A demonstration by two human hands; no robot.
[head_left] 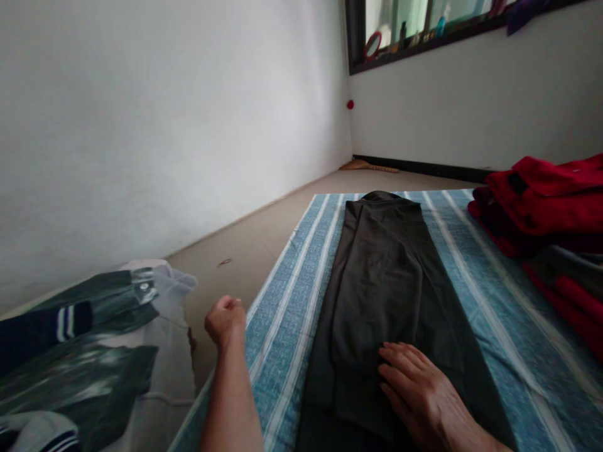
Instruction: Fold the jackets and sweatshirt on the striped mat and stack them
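Note:
A dark grey, nearly black, long-sleeved garment (377, 270) lies folded lengthwise on the striped cloth, its collar at the far end and a sleeve laid along its body. On the near part of it my right hand (419, 389) rests flat, palm down, fingers stretched out and holding nothing. My left hand (226, 320) is in a fist left of the cloth's edge, apart from the garment. Nothing shows in its curled fingers. The garment's near end runs out of the bottom of the view.
A blue and white striped cloth (282, 301) covers the surface. Folded red clothes (560, 194) are stacked at the right. On the left lies a clear plastic bag (164, 370) with dark green and navy printing or clothing. A wooden-handled item (372, 166) lies on the floor by the corner.

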